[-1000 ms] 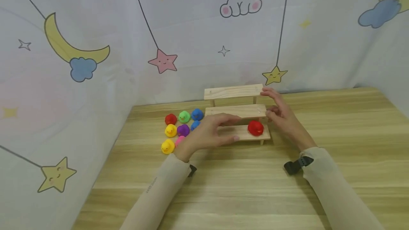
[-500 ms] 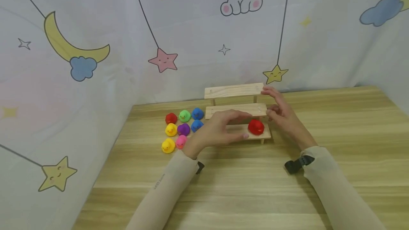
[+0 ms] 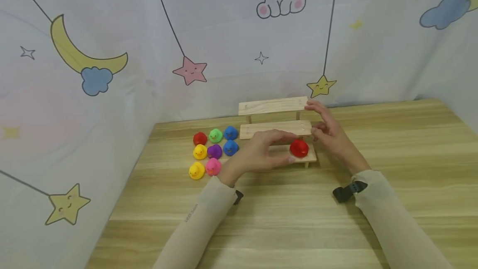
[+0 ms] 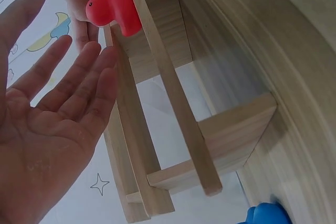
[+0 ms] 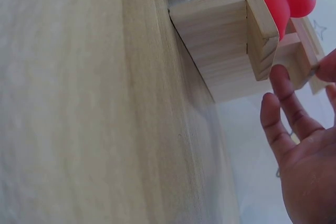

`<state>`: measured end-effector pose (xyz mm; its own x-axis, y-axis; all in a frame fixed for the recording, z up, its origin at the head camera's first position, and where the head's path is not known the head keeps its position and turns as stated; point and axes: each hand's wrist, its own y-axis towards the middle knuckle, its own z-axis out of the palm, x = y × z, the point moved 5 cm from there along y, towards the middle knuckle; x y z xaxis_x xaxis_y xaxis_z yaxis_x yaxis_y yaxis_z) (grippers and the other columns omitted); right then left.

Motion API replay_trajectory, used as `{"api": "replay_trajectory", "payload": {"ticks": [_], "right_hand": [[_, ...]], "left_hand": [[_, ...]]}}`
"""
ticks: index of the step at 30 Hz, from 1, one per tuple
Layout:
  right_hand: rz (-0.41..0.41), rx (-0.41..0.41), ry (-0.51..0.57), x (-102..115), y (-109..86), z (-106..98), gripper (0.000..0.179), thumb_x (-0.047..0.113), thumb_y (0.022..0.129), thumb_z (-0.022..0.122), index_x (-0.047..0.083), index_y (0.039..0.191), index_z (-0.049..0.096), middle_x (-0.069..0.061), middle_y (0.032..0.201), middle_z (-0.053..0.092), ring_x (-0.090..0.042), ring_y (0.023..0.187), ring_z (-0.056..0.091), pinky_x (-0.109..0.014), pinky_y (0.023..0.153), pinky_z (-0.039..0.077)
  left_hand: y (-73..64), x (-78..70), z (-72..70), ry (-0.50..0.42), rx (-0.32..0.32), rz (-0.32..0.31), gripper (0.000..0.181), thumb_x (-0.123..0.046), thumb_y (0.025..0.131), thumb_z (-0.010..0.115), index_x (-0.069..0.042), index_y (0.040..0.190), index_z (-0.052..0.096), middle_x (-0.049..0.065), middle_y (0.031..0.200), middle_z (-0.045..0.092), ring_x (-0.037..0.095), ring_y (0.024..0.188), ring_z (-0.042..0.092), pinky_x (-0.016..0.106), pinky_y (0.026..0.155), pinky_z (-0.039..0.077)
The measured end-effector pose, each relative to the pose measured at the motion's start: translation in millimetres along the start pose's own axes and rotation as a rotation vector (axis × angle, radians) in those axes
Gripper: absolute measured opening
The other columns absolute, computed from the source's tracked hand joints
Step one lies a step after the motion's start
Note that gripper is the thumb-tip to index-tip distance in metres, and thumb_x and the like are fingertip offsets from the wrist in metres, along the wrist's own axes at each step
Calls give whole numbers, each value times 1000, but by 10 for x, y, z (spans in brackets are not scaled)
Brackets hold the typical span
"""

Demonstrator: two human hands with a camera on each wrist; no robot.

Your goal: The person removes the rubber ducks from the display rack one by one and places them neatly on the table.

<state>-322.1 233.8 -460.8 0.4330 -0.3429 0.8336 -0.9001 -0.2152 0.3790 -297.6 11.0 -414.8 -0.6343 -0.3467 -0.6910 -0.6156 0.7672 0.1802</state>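
A red toy duck (image 3: 299,148) sits at the right end of the lowest tier of a three-tier wooden shelf (image 3: 274,129). Reaching across the shelf's front, my left hand (image 3: 257,152) has its thumb and fingers spread, their tips close to the duck. In the left wrist view, its palm (image 4: 50,135) is bare and a gap shows before the duck (image 4: 118,9). At the shelf's right end is my right hand (image 3: 334,138), its fingertips against the upper and middle tiers. The right wrist view shows its fingers (image 5: 286,100) loosely extended beside the wooden edge.
Left of the shelf, several toy ducks stand in rows on the wooden table (image 3: 291,227), among them a green duck (image 3: 215,135), a purple duck (image 3: 214,151) and a pink duck (image 3: 213,166). A printed curtain (image 3: 224,32) hangs behind.
My left hand has moved right along the shelf's front toward the red duck, uncovering the blue and pink ducks behind its wrist. The right hand has stayed at the shelf's end.
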Motion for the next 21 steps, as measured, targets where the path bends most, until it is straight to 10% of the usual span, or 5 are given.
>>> {"api": "replay_trajectory", "payload": {"ticks": [21], "right_hand": [[-8, 5, 12, 5, 0, 4, 63, -7, 103, 48, 15, 162, 41, -1, 180, 21, -34, 110, 60, -26, 74, 59]], "left_hand": [[114, 56, 119, 62, 10, -38, 53, -21, 96, 82, -12, 146, 66, 4, 141, 73, 20, 132, 69, 31, 116, 53]]}}
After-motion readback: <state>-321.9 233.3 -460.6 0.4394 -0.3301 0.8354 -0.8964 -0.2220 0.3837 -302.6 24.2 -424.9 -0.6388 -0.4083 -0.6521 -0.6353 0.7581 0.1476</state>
